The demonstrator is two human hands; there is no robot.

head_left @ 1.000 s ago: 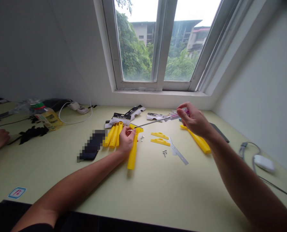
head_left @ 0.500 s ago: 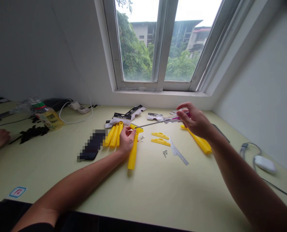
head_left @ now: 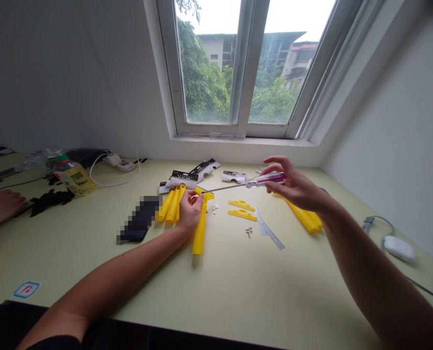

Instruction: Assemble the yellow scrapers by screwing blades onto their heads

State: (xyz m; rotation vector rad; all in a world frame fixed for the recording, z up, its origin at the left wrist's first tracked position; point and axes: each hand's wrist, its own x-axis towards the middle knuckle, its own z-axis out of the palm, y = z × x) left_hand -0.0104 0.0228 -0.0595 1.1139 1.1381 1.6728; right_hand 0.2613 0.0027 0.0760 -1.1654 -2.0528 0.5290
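Note:
My left hand (head_left: pixel 190 210) is closed around the head end of a yellow scraper (head_left: pixel 200 231), its handle pointing toward me. Between the thumb and fingers of my right hand (head_left: pixel 292 182) is the clear, purple-tinted handle of a screwdriver (head_left: pixel 262 180). Its long shaft reaches left to the scraper head, where the tip meets my left fingers; the exact contact is too small to see. Right of the scraper lie small nuts (head_left: pixel 215 209), two yellow clamp plates (head_left: pixel 242 214), several screws (head_left: pixel 249 232) and flat metal blades (head_left: pixel 272 234).
More yellow handles (head_left: pixel 170 206) lie left of my left hand, others (head_left: pixel 303 214) under my right arm. A dark phone (head_left: pixel 139 221), card packages (head_left: pixel 182 179), a bottle (head_left: pixel 74 172), a white charger (head_left: pixel 399 247) and cables are around. At far left rests another person's hand (head_left: pixel 7 206).
My right hand's fingers have shifted on the screwdriver handle, which now shows more fully. My left hand and the scraper have barely moved. The other person's hand at far left moved slightly.

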